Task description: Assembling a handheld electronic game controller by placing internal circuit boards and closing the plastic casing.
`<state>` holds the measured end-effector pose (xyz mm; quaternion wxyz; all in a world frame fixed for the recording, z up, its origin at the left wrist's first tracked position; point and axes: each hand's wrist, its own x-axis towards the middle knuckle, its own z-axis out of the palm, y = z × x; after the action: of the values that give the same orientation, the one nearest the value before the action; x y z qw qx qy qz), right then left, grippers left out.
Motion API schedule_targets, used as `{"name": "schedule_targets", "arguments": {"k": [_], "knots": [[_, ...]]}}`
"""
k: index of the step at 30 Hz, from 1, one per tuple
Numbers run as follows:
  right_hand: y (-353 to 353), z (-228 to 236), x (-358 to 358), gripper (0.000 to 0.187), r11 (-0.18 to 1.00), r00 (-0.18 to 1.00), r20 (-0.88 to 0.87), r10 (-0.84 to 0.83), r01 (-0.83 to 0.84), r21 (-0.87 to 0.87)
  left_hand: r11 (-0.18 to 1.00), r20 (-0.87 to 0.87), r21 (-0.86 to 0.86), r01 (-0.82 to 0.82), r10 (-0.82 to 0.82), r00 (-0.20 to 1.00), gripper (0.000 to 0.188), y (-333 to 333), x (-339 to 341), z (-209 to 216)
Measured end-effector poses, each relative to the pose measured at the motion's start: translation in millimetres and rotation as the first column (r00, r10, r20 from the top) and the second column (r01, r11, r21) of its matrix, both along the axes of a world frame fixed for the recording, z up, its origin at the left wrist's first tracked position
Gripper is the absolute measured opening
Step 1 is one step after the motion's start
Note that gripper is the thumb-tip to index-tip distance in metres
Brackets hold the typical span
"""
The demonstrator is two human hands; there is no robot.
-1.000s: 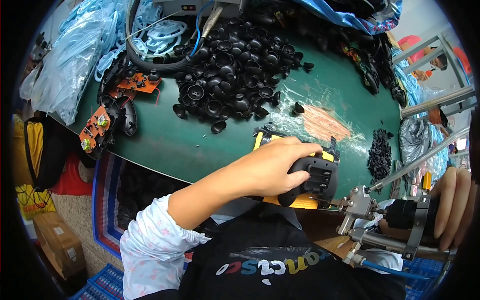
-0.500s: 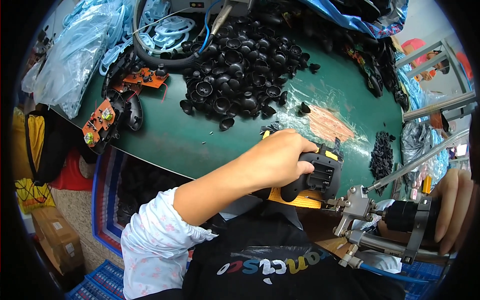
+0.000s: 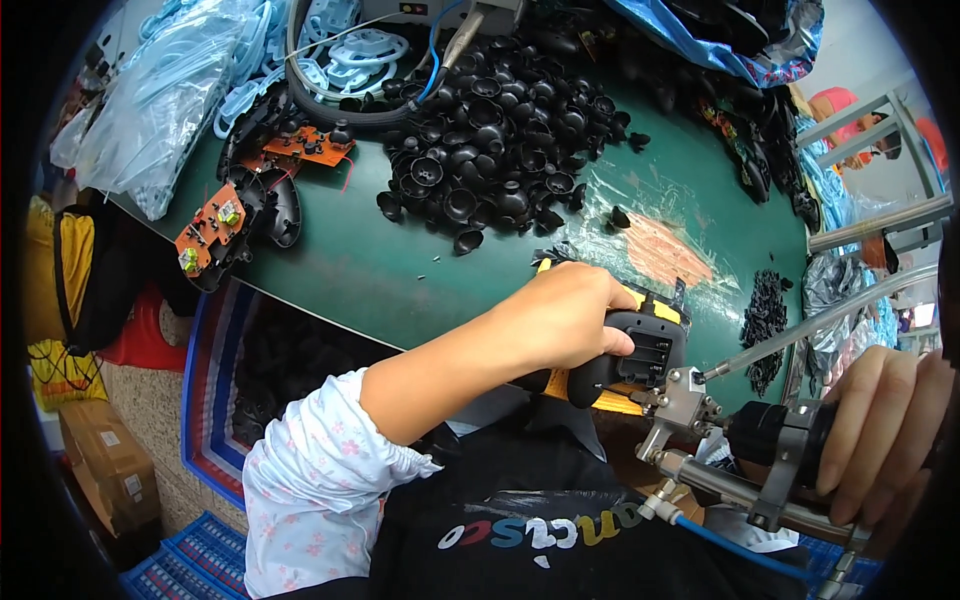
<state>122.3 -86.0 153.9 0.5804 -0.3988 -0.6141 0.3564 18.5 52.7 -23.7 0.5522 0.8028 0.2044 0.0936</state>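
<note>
Left hand is clamped over the black and yellow controller shell at the near edge of the green counter. Right hand has its grip wrapped tight around the air screwdriver, tip touching the shell. Black caps heaped behind.

Single head view, looking steeply down, close over green workbench.

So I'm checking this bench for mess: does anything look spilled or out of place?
A few black caps lie apart from the main heap on the green table, one on the clear taped patch. Otherwise nothing stands out.
</note>
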Motion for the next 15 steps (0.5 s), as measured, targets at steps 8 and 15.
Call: {"name": "schedule_targets", "arguments": {"k": [8, 15], "knots": [[1, -8, 28, 0.059, 0.959, 0.940, 0.201, 0.275, -0.284, 0.015, 1.000, -0.004, -0.008, -0.004, 0.004, 1.000, 0.036, 0, -3, -3], [32, -8, 35, 0.066, 0.855, 0.802, 0.332, 0.496, -0.518, -0.025, 0.998, -0.007, -0.023, -0.054, 0.053, 0.999, 0.040, -2, -7, -3]]}}
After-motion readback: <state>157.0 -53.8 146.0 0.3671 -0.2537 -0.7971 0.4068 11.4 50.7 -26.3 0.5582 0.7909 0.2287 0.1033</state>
